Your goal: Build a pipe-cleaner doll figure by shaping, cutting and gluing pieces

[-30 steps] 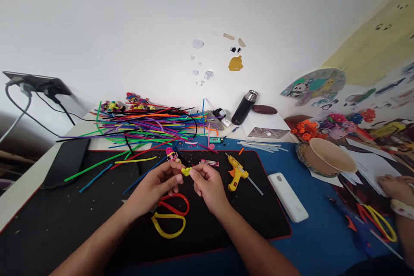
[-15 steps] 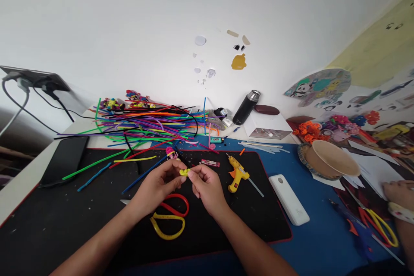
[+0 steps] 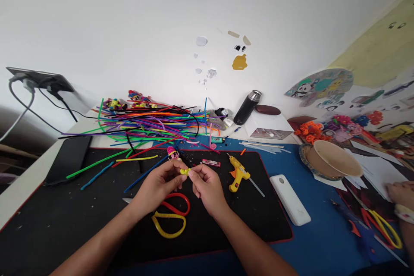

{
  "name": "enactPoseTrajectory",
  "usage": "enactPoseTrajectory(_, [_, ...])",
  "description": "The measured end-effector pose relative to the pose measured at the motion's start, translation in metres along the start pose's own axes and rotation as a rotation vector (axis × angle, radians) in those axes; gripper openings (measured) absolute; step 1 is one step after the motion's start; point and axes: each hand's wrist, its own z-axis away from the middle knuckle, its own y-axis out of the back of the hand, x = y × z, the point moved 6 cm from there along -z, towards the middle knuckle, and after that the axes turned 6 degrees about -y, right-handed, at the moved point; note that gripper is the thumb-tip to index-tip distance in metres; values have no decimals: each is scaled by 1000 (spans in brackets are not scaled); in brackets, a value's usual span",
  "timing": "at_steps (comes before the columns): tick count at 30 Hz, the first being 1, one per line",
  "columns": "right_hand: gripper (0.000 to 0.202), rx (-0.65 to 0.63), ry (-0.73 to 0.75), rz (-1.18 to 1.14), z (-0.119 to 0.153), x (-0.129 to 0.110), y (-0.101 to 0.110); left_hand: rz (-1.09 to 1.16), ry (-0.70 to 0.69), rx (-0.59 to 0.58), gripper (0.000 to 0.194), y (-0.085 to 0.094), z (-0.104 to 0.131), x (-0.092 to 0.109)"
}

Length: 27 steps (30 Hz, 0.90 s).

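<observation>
Between my fingertips is a small yellow twisted piece (image 3: pixel 184 171) that looks like coiled pipe cleaner. My left hand (image 3: pixel 163 180) pinches its left end, and my right hand (image 3: pixel 207 184) pinches its right end. Just behind my left fingers a small doll figure with a pink hat (image 3: pixel 172 152) shows, its lower part hidden by the hand. Scissors with one red and one yellow handle (image 3: pixel 170 236) lie under and beside my left wrist. A yellow glue gun (image 3: pixel 238 174) rests on the black mat (image 3: pixel 80 220), right of my right hand.
A heap of coloured pipe cleaners (image 3: pixel 152 123) lies along the wall. Glue sticks (image 3: pixel 263 146), a black flask (image 3: pixel 247 108), a white power bank (image 3: pixel 290 200) and a bowl (image 3: pixel 338 158) stand or lie around the mat. Another person's hand (image 3: pixel 401 192) is at far right.
Both hands hold the yellow piece in nearly the same pose. The view has shifted slightly, so the surroundings appear a little further right.
</observation>
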Motion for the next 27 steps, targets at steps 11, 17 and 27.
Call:
enactPoseTrajectory(11, [44,2,-1,-10,2,-3,1,86,57,3,41,-4,-2,-7])
enactPoseTrajectory(17, [44,6,-3,-26,1,-2,3,132,79,11,42,-5,-3,-9])
enactPoseTrajectory(27, [43,13,-14,-49,0,1,6,83,49,21,47,-7,-3,-10])
